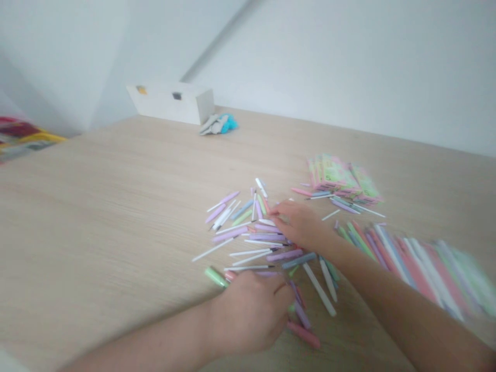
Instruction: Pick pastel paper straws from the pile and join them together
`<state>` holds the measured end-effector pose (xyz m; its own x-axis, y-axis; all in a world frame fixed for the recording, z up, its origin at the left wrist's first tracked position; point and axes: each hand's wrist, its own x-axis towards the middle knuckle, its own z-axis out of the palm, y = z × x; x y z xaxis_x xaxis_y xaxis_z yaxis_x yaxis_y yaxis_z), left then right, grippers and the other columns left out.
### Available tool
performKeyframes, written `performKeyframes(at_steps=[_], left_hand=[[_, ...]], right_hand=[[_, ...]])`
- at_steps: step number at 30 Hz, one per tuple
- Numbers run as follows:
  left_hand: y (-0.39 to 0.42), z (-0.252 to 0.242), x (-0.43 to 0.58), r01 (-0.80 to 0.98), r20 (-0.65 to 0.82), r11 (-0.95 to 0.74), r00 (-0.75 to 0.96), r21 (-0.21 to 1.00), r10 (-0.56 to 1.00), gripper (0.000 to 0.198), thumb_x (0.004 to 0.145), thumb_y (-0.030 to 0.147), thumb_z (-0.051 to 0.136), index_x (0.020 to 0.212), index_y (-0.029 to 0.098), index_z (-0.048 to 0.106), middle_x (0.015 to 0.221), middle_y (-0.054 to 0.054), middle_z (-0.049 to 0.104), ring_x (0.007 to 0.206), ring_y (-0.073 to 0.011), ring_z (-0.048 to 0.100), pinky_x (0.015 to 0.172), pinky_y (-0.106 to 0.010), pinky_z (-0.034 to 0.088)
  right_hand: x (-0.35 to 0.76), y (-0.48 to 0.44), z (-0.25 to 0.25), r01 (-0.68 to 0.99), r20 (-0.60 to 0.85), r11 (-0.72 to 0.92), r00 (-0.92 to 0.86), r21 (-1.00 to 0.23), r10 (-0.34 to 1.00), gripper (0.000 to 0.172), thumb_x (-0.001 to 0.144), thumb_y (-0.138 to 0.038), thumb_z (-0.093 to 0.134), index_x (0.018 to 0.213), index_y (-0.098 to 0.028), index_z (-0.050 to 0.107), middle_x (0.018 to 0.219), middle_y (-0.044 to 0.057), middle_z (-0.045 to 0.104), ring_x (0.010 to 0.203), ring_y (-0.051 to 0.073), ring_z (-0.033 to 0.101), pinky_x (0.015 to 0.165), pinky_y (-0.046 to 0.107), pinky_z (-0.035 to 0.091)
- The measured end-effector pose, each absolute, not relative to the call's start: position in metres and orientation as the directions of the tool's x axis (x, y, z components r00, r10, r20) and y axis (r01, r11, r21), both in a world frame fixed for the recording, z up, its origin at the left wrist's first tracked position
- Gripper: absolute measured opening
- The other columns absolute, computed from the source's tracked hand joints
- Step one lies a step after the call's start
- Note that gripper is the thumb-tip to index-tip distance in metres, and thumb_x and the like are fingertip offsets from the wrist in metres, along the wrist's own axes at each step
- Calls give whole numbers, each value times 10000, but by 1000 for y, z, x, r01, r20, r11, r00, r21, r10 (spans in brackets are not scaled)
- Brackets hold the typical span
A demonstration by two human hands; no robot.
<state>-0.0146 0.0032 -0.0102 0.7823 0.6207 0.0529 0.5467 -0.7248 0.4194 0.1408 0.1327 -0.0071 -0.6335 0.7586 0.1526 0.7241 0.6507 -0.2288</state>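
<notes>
Okay, biggest first: plain white wall (pixel 349 67) at the back, then a pale wood-look surface (pixel 116 217) carrying everything. Over on its far left side, a long white box (pixel 166 107) close to the wall. Down on the right, a lined-up row of pastel pens (pixel 418 274), pretty blurry. Left of that row, a loose heap of pen parts (pixel 284 255), lying mostly flat under and around both hands. Just beyond the row's left end, stacks of green-and-pink cards (pixel 333 173). Left hand (pixel 251 305) low on the heap's near edge, fingers curled under and hidden, so can't tell about any grip. Right hand (pixel 304 222) over the heap's right side, fingers bent down among the pieces; can't tell through the blur if clamped on anything. Back by the box, a crumpled grey-and-blue bundle (pixel 220 124). Smaller still, a green cap-like piece (pixel 216 277) just beside the left hand, plus skinny white sticks (pixel 213 249), many dark-tipped. For tidy handling, probably best to pinch single pieces mid-length, slide rather than scoop, and avoid nudging the neat row.
</notes>
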Motion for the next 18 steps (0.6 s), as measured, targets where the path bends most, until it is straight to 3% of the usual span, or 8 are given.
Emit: performKeyframes(at_steps=[3,8,18], left_hand=[[4,-10,-14,552,57,-738,785,390,617,139,847,156,423,960,152,503,929,-68,603,822,-201,573,629,-318,482],[3,-9,-14,536,71,-752,795,383,603,149,851,143,422,981,149,494,934,-74,603,829,-198,575,645,-319,483],[3,-10,-15,546,45,-722,784,426,619,185,866,180,434,1045,167,479,968,-84,598,875,-198,581,717,-312,500]], right_hand=[[134,128,-9,652,112,713,-713,-256,692,261,863,-303,518,1069,-207,647,1074,82,648,1017,200,571,899,303,402],[141,129,-13,655,77,704,-715,-274,695,274,847,-264,535,1104,-222,621,1109,70,640,1032,212,569,906,327,400],[162,139,-11,763,48,572,-587,-301,808,186,788,-273,580,911,-179,684,904,58,693,842,191,610,747,264,406]])
